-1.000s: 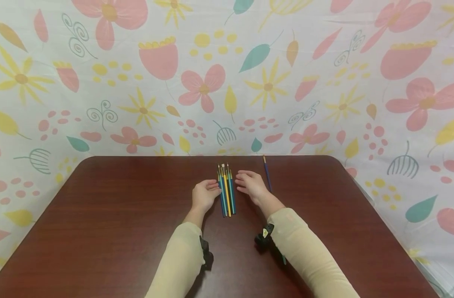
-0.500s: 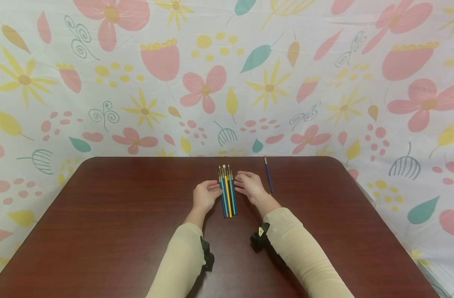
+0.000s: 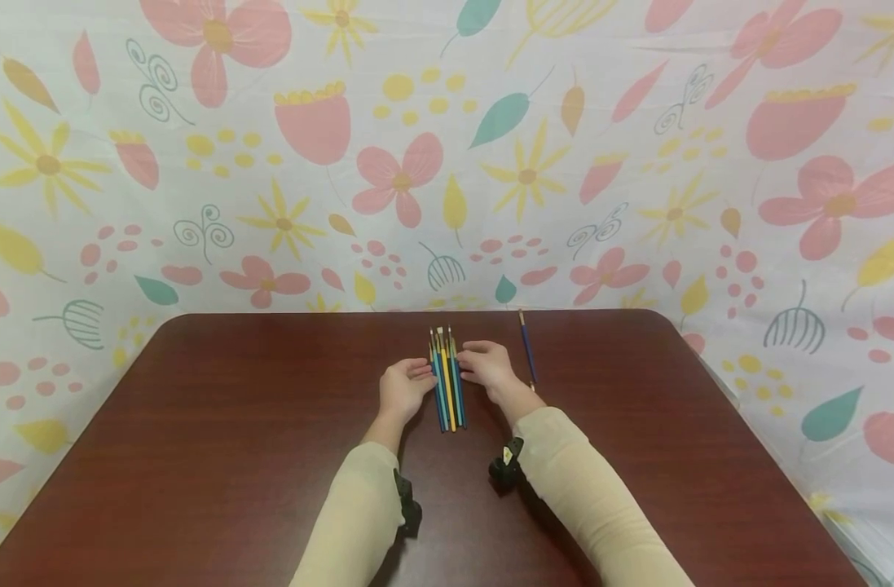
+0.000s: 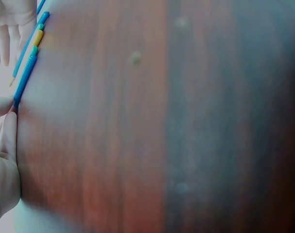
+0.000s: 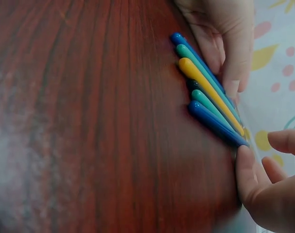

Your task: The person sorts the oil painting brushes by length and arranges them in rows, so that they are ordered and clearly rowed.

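Several paintbrushes lie side by side on the table, with blue, teal, dark and yellow handles; I see the yellow paintbrush point(image 3: 447, 387) in the middle of the row. Bristles point to the far edge. My left hand point(image 3: 402, 387) rests along the row's left side, its fingers and thumb touching the outer brush. On the other side, the relaxed fingers of my right hand point(image 3: 488, 367) touch the outermost blue paintbrush point(image 5: 213, 121), whose handle end shows in the right wrist view. Handle ends lie slightly uneven there. In the left wrist view the row point(image 4: 28, 73) shows only at the left edge.
A separate blue paintbrush point(image 3: 527, 346) lies to the right, near the far edge. The tip of another brush point(image 3: 532, 387) peeks out beside my right wrist. The brown table point(image 3: 234, 456) meets a flowered cloth point(image 3: 307, 204) at the back.
My right hand has moved left, from a small gap to touching the row's right side. My left hand has stayed at the left side.
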{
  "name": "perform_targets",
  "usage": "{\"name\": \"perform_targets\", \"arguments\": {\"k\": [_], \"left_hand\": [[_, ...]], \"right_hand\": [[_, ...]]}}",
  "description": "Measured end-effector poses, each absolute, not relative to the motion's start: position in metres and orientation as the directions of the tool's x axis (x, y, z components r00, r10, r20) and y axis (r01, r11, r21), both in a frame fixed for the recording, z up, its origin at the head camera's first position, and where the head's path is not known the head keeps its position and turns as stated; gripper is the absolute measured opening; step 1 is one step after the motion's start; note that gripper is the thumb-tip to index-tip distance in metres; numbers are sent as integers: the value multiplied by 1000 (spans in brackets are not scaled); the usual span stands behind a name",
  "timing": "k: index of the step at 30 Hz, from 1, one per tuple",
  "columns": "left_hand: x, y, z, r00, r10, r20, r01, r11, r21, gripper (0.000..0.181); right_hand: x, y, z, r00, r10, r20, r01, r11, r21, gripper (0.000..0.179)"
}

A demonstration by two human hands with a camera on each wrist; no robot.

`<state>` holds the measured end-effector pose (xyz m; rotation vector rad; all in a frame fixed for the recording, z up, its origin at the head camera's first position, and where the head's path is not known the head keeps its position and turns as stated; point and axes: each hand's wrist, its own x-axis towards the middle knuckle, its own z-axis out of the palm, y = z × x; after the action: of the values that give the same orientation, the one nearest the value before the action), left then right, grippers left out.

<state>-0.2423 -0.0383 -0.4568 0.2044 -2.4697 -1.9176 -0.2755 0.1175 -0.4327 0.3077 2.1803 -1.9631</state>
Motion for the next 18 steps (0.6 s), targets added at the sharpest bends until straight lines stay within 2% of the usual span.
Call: {"name": "perform_targets", "arguments": {"k": [12,18], "left_hand": [[-243,-40,-459,-993,-95,-70,-91,243,966,38],[-243,-39,-459,-994,-93,-63,-85,246,966,37]], "right_hand": [[-277,110,-431,-976,60,-211,219,336,-916,39],[-277,108,-433,-978,77,-195,209,397,-894,32]]}}
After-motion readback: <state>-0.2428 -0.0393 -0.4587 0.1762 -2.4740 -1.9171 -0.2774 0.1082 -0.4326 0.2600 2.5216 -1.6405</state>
